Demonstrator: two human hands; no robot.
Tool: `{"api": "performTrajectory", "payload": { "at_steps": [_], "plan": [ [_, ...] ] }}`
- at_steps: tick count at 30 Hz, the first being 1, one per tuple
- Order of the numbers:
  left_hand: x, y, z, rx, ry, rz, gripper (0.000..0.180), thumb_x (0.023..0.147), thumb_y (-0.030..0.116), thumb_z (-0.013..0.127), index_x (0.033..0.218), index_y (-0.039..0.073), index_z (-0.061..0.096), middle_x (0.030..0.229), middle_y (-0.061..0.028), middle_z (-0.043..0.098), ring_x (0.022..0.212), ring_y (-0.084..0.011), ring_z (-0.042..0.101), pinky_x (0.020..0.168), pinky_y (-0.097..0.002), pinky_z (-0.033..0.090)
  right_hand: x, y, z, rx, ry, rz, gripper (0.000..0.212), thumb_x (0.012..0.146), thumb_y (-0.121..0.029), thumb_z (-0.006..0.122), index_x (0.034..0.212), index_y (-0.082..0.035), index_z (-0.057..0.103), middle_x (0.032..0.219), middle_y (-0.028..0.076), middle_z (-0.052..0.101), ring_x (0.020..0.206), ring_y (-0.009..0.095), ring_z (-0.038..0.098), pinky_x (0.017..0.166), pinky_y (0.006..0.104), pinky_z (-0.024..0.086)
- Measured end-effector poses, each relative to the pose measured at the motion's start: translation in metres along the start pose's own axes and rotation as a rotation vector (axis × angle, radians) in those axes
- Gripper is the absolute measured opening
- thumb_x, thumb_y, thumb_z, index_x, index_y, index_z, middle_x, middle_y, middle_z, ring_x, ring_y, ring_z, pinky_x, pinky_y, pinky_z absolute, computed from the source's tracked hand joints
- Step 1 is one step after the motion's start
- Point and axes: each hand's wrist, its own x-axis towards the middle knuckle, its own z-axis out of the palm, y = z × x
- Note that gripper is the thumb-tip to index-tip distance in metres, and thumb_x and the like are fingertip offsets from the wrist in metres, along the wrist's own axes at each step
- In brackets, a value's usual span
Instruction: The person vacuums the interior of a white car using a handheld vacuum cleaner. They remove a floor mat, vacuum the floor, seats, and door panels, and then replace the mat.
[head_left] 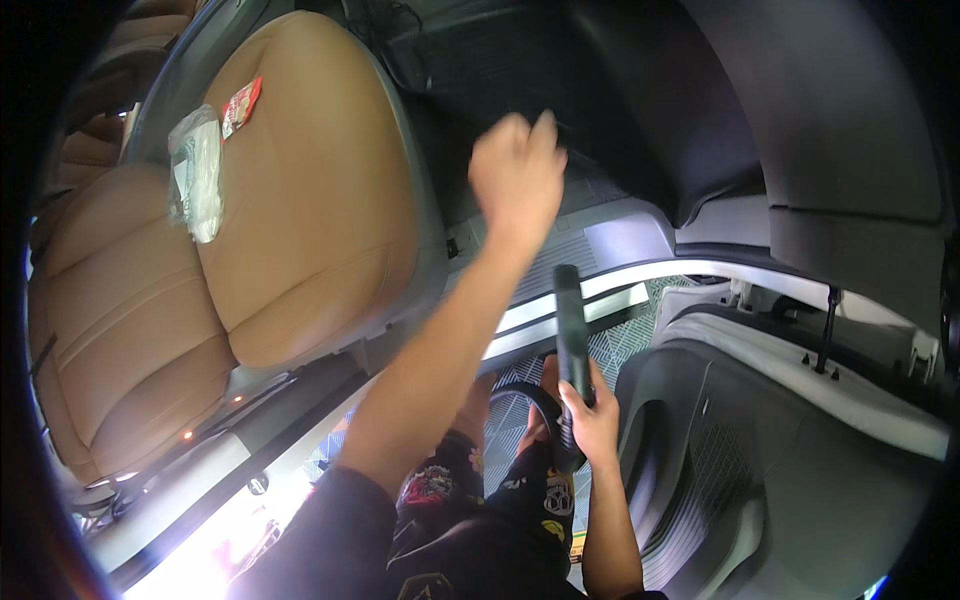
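Note:
My left hand [517, 175] is over the dark front footwell [500, 60], beside the brown seat. Its fingers look curled, though somewhat blurred; anything inside them is hidden. In my right hand [592, 415] is a long dark vacuum nozzle [571, 320], held at its lower end and pointing up toward the door sill [625, 240]. A dark ribbed hose [533, 390] curves beside my legs, next to the nozzle's lower end.
On the brown seat [310, 190] lie a clear plastic packet [200, 180] with pale contents and a small red packet [241, 107]. An open car door [720, 450] stands at the right. Below the sill is a patterned grey floor [622, 345].

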Motion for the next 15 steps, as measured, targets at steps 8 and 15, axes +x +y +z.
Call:
{"api": "performTrajectory", "payload": {
  "at_steps": [8, 15],
  "plan": [
    [0.068, 0.080, 0.020, 0.480, -0.414, -0.095, 0.023, 0.094, 0.007, 0.065, 0.107, -0.011, 0.064, 0.094, -0.0227, 0.074, 0.074, -0.0304, 0.078, 0.061, -0.0321, 0.063, 0.157, -0.016, 0.024, -0.241, 0.434, -0.048, 0.061, 0.095, -0.044, 0.072, 0.140, -0.004, 0.060, 0.108, 0.023, 0.076, 0.105, 0.041, 0.072, 0.095, 0.0467, 0.053],
    [0.098, 0.168, 0.003, 0.521, -0.560, 0.291, 0.026, 0.097, 0.002, 0.055, 0.114, -0.018, 0.052, 0.105, -0.0347, 0.069, 0.079, -0.0362, 0.079, 0.064, -0.0339, 0.068, 0.121, -0.017, 0.137, -0.460, -0.069, 0.009, 0.058, 0.095, -0.037, 0.071, 0.141, -0.004, 0.058, 0.106, 0.033, 0.073, 0.111, 0.049, 0.069, 0.099, 0.0485, 0.054]
  ]
}}
